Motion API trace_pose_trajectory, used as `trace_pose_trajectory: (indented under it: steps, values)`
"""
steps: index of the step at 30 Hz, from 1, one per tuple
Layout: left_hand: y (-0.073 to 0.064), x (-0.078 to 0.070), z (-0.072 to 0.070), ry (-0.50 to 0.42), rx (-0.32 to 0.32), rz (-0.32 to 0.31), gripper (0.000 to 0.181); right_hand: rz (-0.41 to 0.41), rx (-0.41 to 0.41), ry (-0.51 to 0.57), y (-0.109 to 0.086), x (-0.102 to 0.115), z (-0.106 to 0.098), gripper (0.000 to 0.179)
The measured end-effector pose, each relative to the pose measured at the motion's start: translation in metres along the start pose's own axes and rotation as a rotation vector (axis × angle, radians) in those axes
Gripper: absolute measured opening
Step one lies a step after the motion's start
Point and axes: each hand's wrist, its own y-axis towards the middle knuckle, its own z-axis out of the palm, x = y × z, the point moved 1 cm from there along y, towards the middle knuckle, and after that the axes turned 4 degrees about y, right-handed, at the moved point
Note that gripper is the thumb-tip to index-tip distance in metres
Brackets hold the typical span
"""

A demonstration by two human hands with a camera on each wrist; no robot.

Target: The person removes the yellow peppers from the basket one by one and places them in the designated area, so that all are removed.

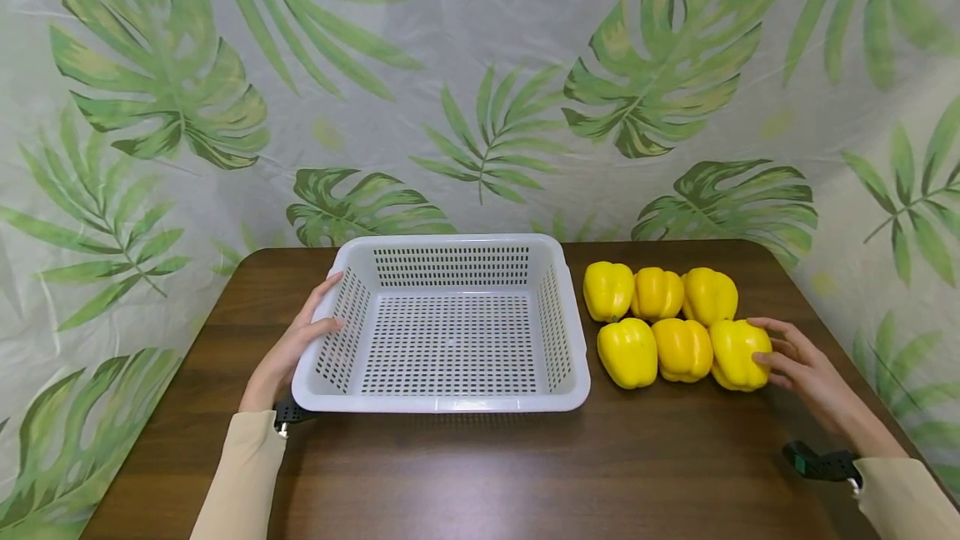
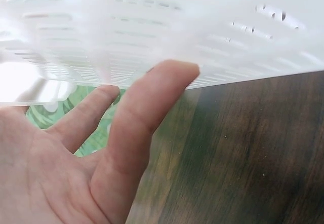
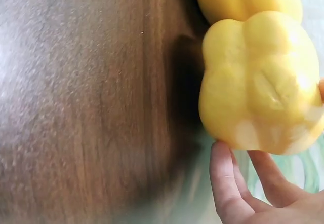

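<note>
On the left side of a white plastic basket (image 1: 450,404) my left hand (image 1: 288,348) rests, its thumb and fingers extended against the rim. The left wrist view has the left thumb and a finger (image 2: 86,115) close to the slotted basket wall (image 2: 152,36). At the near right of a group of yellow bell peppers, my right hand (image 1: 813,377) touches the end pepper (image 1: 738,355) with its fingertips. Seen from the right wrist, that pepper (image 3: 260,82) sits above the spread fingers (image 3: 225,176), with part of the hand cut off.
Several other bell peppers (image 1: 657,293) stand in two rows between the basket and the right hand. Everything is on a dark wooden table (image 1: 480,482). Behind it hangs a leaf-patterned cloth (image 1: 487,40).
</note>
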Motion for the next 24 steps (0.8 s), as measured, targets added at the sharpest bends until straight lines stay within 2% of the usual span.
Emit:
trace_pose_trajectory:
  steps: [6,16,20,24]
  values:
    - [0.0,-0.002,0.0,0.0,-0.011,-0.012,0.071,0.002,0.005,-0.093,-0.002,-0.001,0.003,0.044]
    - [0.002,0.001,-0.002,0.022,0.011,0.0,0.071,-0.006,-0.021,-0.087,0.0,0.0,0.003,0.05]
    - [0.004,0.0,-0.007,0.113,0.008,-0.007,0.071,-0.035,-0.07,-0.028,0.001,0.003,0.002,0.052]
    - [0.005,-0.004,-0.012,0.251,-0.009,-0.006,0.07,-0.116,-0.109,0.05,0.006,0.013,0.004,0.052]
